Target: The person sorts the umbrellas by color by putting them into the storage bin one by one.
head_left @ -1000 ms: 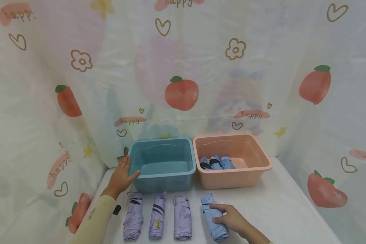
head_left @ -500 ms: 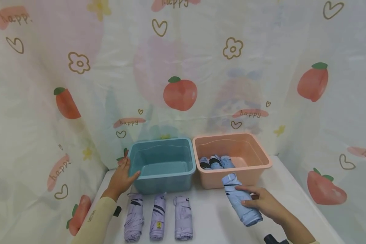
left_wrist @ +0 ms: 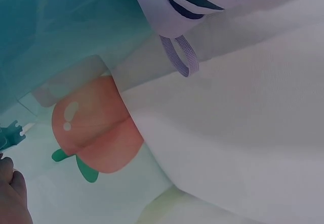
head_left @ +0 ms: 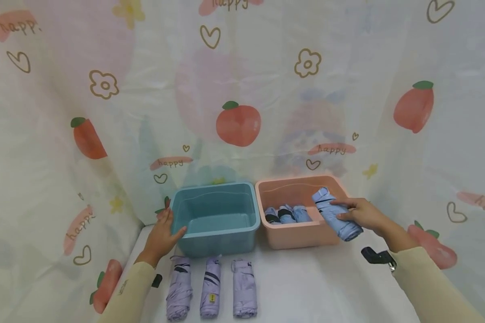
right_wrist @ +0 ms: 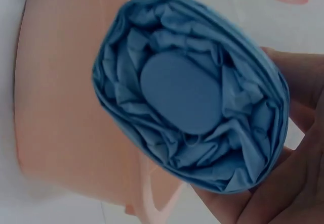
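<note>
My right hand (head_left: 365, 214) grips a folded blue umbrella (head_left: 336, 214) above the right front rim of the pink bin (head_left: 303, 236). In the right wrist view the rolled end of that blue umbrella (right_wrist: 182, 92) faces the camera, with fingers behind it. Several folded blue umbrellas (head_left: 287, 214) lie side by side in the pink bin's left part. My left hand (head_left: 161, 235) rests on the left rim of the teal bin (head_left: 216, 244), fingers along its side and thumb at the front corner. Only a bit of the left hand (left_wrist: 12, 196) shows in the left wrist view.
Three folded lilac umbrellas, a left one (head_left: 179, 289), a middle one (head_left: 211, 289) and a right one (head_left: 244, 289), lie in a row on the white table (head_left: 299, 287) before the teal bin. A patterned curtain (head_left: 242, 67) encloses the back and sides.
The blue umbrella has been lifted off the table and carried up and right to the pink bin by my right hand. My left hand has stayed at the teal bin.
</note>
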The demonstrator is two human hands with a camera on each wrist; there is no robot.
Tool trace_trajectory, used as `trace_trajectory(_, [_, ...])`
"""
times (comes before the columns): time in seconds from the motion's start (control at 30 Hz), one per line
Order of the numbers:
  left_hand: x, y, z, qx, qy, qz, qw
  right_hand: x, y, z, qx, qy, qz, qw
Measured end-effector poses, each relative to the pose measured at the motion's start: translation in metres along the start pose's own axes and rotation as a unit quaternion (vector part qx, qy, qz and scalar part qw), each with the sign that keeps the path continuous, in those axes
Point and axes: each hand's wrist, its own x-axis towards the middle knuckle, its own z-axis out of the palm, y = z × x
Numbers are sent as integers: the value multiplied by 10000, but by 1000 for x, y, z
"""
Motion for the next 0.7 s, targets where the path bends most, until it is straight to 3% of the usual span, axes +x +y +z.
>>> trace_trajectory(0.27, [-5, -7, 1, -41, 5, -55, 10000, 68, 15, -16, -910, 24, -50, 9958])
trace_trajectory(0.43, [-7, -4, 5, -109, 97, -17, 9999, 99, 27, -21, -1462, -108, 15, 9892])
trace_trajectory(0.6, [-8, -2, 8, -130, 212, 12, 9997, 118, 40, -13, -824, -629, 556, 9931])
trace_trajectory(0.7, [-9, -2, 10, -152, 276, 31, 9995, 127, 49, -3, -658, -618, 510, 9946])
